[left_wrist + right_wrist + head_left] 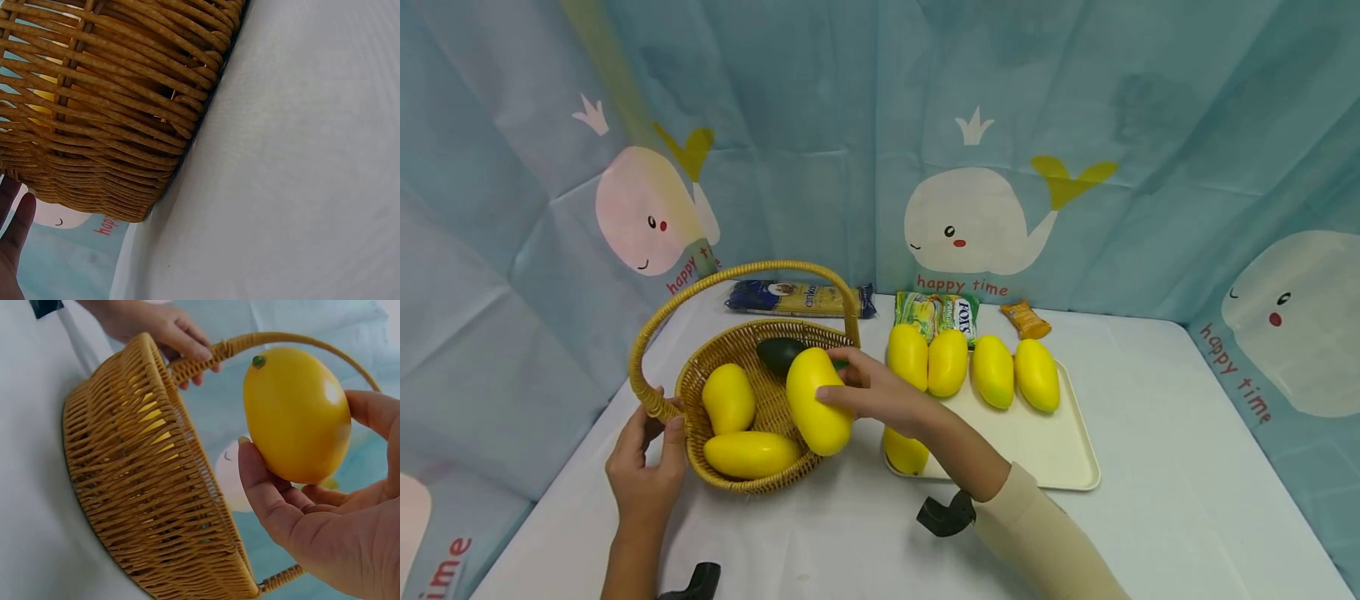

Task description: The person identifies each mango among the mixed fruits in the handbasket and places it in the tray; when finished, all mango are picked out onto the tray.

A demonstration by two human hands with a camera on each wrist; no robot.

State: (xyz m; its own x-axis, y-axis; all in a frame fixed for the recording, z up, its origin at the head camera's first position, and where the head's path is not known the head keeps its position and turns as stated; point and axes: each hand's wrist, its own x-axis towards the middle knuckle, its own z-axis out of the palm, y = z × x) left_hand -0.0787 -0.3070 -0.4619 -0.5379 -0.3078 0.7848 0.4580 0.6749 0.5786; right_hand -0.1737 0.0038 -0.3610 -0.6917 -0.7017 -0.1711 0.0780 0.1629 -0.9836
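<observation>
My right hand holds a yellow mango over the right side of a wicker basket. In the right wrist view, thumb and fingers grip this mango around its sides, its green stem end showing. My left hand grips the foot of the basket's arched handle at the left rim; the right wrist view shows the left hand with fingers curled round it. Inside the basket lie two yellow mangoes, one upright and one lengthwise, plus a dark green fruit, partly hidden.
Right of the basket, a cream tray bears several yellow mangoes, one near its front-left corner behind my right forearm. Behind stand a blue pasta packet, a green packet and a small orange packet. Whale-printed curtains surround the white table.
</observation>
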